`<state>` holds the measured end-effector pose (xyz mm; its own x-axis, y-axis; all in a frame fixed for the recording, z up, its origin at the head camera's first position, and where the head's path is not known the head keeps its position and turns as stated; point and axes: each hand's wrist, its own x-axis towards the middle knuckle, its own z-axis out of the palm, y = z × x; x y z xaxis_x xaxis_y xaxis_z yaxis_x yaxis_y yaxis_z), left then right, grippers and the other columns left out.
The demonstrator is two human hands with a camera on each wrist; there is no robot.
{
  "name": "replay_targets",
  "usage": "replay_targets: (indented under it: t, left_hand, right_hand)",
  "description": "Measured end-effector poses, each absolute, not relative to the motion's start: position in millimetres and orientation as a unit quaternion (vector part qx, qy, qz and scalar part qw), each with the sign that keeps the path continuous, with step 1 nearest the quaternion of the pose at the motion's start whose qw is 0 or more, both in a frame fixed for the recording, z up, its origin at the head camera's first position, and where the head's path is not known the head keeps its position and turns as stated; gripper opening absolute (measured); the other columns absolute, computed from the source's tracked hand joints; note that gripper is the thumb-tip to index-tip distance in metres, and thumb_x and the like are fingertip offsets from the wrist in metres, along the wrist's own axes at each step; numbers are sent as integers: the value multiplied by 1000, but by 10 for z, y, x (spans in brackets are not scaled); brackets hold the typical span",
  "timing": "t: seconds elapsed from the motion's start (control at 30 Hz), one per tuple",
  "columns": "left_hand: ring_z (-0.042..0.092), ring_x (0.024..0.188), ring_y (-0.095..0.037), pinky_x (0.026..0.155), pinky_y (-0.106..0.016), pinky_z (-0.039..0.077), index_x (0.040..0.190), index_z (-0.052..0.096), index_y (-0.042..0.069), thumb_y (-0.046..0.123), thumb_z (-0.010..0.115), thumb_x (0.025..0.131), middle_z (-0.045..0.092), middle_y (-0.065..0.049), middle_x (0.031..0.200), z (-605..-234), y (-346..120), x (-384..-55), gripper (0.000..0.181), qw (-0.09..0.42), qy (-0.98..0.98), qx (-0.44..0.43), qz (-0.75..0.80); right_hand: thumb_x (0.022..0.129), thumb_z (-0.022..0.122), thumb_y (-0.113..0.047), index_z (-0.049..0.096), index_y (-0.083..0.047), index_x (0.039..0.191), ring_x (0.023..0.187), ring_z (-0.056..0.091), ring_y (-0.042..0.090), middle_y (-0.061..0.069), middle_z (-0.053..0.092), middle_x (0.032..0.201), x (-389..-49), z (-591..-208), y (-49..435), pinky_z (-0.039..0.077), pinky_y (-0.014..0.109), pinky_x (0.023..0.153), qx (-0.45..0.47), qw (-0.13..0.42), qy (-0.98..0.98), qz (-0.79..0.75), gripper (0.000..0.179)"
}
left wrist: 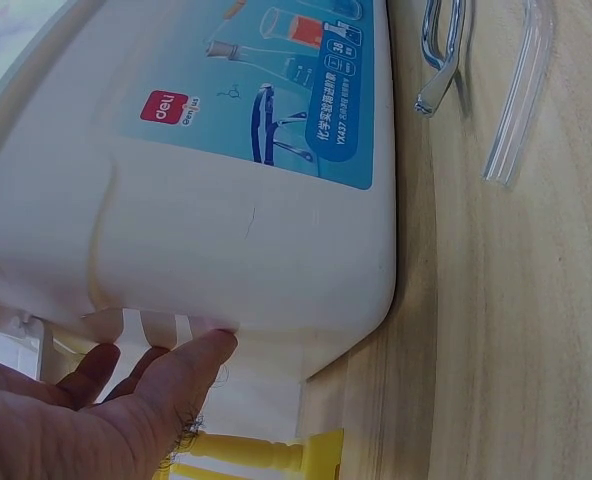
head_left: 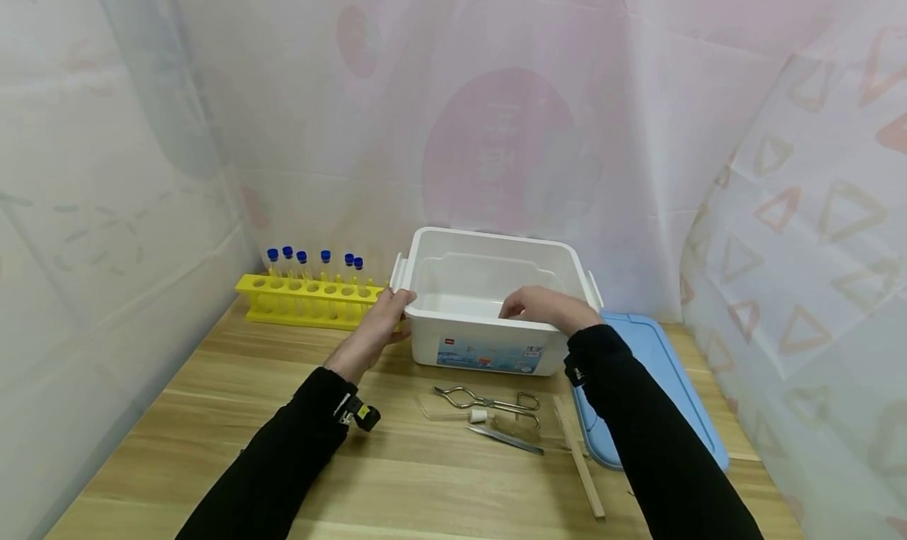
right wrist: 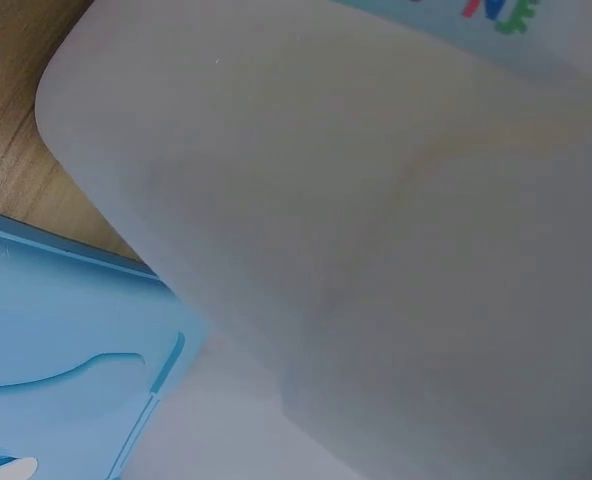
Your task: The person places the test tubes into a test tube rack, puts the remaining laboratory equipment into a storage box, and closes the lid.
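A white storage box (head_left: 425, 339), uncovered, stands on the wooden table with a blue printed label (left wrist: 326, 100) on its front wall. My left hand (head_left: 379, 319) grips the box at its left front corner. In the left wrist view its thumb (left wrist: 206, 350) presses the outer wall, while the other fingers reach round beside the side handle. Over the front rim near the right corner, my right hand (head_left: 546, 308) reaches down into the box with bent fingers. Its fingertips are hidden behind the front wall, so I cannot tell whether they hold anything.
A yellow rack (head_left: 305, 288) with several blue-capped test tubes (head_left: 326, 257) stands left of the box. The blue lid (head_left: 659, 382) lies at the right. In front are metal tongs (head_left: 489, 402), tweezers (head_left: 506, 441), a bent glass tube (head_left: 439, 416) and a wooden strip (head_left: 581, 461).
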<state>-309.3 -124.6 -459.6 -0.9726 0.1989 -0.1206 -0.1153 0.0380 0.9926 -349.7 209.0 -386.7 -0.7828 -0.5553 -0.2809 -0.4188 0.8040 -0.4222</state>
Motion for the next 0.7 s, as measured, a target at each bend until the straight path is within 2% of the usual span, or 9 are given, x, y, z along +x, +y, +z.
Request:
replay_targets:
  t: [0.13,0.27,0.4,0.7]
  left_hand:
    - [32,177,-53,139,-82,35,188,14,14,44,45,118,28,-27,190,-4579,-1245,-3091,83,112,710,31,695]
    - [33,176,-54,139,-83,35,188,14,14,43,45,117,28,-27,190,-4564,-1244,-3091,83,113,709,31,696]
    - [33,176,-53,139,-82,34,188,14,13,42,45,118,29,-28,190,-4570,-1244,-3092,82,115,708,29,696]
    - [34,177,-52,138,-83,36,188,15,14,45,46,117,30,-26,190,-4574,-1241,-3093,83,114,710,33,694]
  right_hand:
    - [121,65,-18,77,-8,147,138,74,36,15,79,147,-3499,-3848,2069,60,52,122,-259,163,934,-183,30]
    - [121,67,-20,76,-13,148,136,75,33,13,79,147,-3462,-3809,2066,61,51,121,-230,138,939,-214,29]
    - [122,67,-24,77,-15,147,140,74,34,12,79,146,-3413,-3752,2071,58,54,124,-226,105,943,-220,29]
    - [122,65,-24,74,-8,151,146,72,41,18,77,152,-3216,-3564,2044,58,56,127,-233,57,944,-228,34]
